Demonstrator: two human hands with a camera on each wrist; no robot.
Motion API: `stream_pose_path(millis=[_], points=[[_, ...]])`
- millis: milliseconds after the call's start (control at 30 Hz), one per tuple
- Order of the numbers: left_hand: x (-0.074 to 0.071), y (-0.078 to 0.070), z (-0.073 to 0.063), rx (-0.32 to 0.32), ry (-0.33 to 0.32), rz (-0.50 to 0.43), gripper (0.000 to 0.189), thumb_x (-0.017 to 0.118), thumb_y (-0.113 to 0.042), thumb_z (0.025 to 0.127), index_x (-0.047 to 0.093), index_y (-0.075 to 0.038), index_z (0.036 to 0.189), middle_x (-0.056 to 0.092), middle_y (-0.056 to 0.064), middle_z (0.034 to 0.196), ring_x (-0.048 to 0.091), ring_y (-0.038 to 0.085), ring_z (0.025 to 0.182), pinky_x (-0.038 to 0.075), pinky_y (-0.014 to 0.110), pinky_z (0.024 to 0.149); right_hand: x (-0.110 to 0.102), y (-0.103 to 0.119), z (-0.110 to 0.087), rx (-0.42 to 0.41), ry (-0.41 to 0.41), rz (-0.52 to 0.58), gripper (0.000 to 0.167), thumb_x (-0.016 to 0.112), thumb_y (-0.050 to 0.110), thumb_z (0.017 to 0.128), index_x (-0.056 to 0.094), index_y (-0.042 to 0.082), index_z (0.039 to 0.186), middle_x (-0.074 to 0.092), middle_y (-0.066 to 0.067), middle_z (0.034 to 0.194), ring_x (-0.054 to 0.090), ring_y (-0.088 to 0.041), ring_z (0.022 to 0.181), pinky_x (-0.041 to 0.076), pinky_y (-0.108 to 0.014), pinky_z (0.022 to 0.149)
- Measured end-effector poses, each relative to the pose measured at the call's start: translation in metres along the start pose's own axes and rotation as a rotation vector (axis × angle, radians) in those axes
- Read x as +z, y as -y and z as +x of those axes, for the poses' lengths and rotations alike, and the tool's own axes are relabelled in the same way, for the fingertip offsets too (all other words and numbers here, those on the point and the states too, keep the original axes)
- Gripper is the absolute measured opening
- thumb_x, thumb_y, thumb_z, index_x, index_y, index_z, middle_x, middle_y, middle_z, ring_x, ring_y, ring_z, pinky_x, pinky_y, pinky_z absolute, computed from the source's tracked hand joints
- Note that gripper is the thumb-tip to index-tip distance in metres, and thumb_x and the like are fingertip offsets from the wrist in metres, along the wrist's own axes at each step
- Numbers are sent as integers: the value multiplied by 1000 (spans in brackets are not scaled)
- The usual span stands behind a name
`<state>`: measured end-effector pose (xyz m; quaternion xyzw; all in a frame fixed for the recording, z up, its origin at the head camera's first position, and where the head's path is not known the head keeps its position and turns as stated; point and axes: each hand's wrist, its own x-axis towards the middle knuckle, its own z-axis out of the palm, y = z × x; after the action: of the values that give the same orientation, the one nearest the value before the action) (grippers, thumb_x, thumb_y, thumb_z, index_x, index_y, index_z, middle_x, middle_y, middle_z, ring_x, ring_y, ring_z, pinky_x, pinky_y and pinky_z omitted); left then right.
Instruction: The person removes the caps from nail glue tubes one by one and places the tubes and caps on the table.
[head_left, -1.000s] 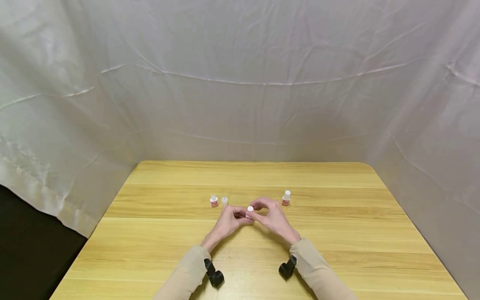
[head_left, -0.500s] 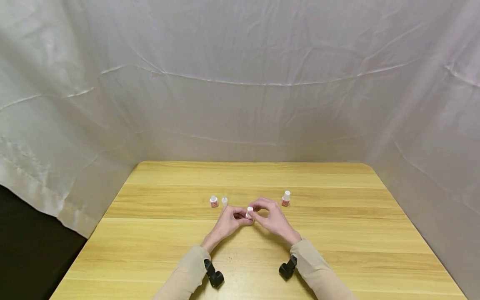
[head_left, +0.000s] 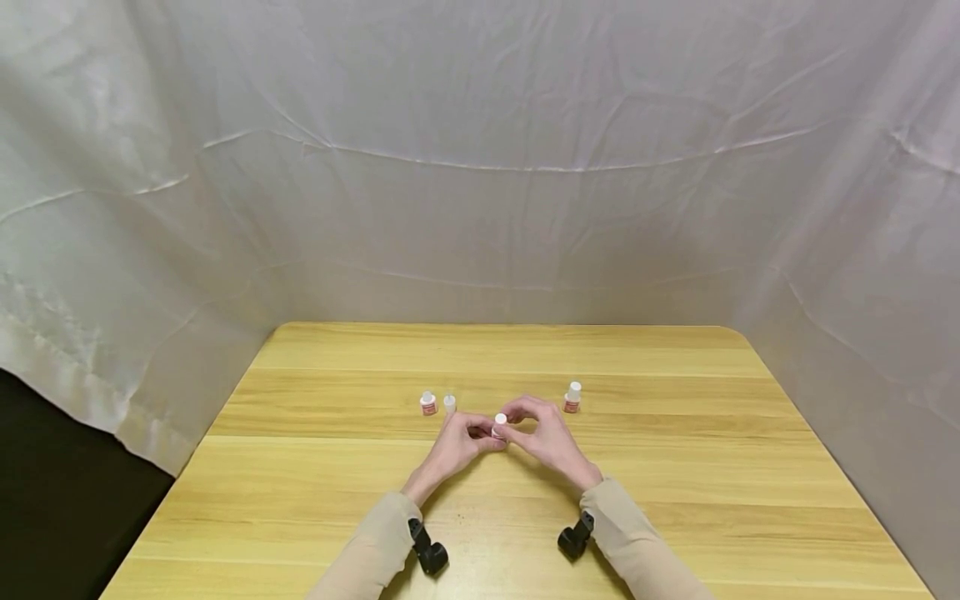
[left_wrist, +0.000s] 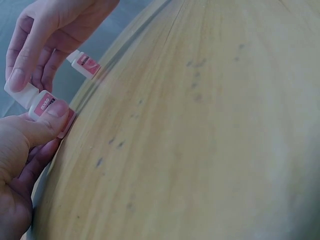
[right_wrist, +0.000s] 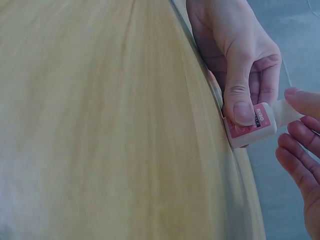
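Note:
A small white bottle with a pink label (right_wrist: 262,120) stands upright on the table between the two hands. My left hand (head_left: 455,446) grips its body between thumb and fingers. The white cap (left_wrist: 21,94) on top is pinched by thumb and fingers of my right hand (head_left: 551,440). Just beyond the left hand stand a similar bottle (head_left: 428,404) and, right of it, a small whitish cap-like piece (head_left: 449,402), partly hidden by the hand. Behind and to the right of the right hand, a third bottle (head_left: 572,397) has its white cap on.
All of this is on a light wooden table (head_left: 675,467) with rounded far corners. Pale grey cloth (head_left: 480,208) hangs behind the table and along both sides. A dark area (head_left: 67,492) shows past the left edge.
Both hands keep their places at the bottle and its cap. Nothing else has visibly moved.

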<state>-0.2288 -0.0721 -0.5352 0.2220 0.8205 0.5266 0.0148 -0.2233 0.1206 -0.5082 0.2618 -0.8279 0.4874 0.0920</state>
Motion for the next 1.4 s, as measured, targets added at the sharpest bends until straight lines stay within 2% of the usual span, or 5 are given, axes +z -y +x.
stream_pose_path(millis=[200, 433, 900, 1233, 1400], points=[[0, 1, 0, 13, 2, 0, 19, 82, -11, 82, 78, -5, 100, 79, 10, 91, 66, 2, 75, 57, 19, 73, -1, 1, -1, -23, 4, -14, 16, 81, 9, 84, 75, 10, 98, 75, -4, 97, 70, -20, 89, 61, -38, 86], [0, 3, 0, 88, -3, 17, 19, 81, -9, 82, 77, -1, 98, 78, 12, 89, 65, 0, 73, 57, 19, 70, 1, -3, 0, -53, 8, 23, 16, 77, 5, 86, 75, 7, 102, 76, -8, 99, 70, -25, 89, 61, -44, 86], [-1, -2, -1, 4, 6, -8, 20, 82, -11, 82, 78, -5, 101, 79, 10, 92, 66, 1, 75, 57, 18, 73, 1, -1, 0, 8, -16, 9, 19, 82, 11, 83, 72, 9, 99, 75, -6, 96, 70, -23, 90, 60, -40, 88], [-1, 1, 1, 19, 3, 1, 18, 82, -13, 83, 79, -5, 99, 79, 11, 91, 67, 3, 76, 57, 18, 73, 2, 1, 0, -33, 2, 22, 21, 78, -1, 84, 73, 0, 104, 75, -15, 99, 69, -34, 91, 58, -52, 90], [-2, 2, 1, 26, 8, 0, 18, 81, -13, 83, 78, -4, 99, 79, 12, 92, 67, 2, 76, 57, 19, 73, 2, 0, -1, -18, 8, 13, 25, 79, 3, 84, 72, 1, 109, 76, -11, 102, 69, -28, 93, 59, -47, 90]])
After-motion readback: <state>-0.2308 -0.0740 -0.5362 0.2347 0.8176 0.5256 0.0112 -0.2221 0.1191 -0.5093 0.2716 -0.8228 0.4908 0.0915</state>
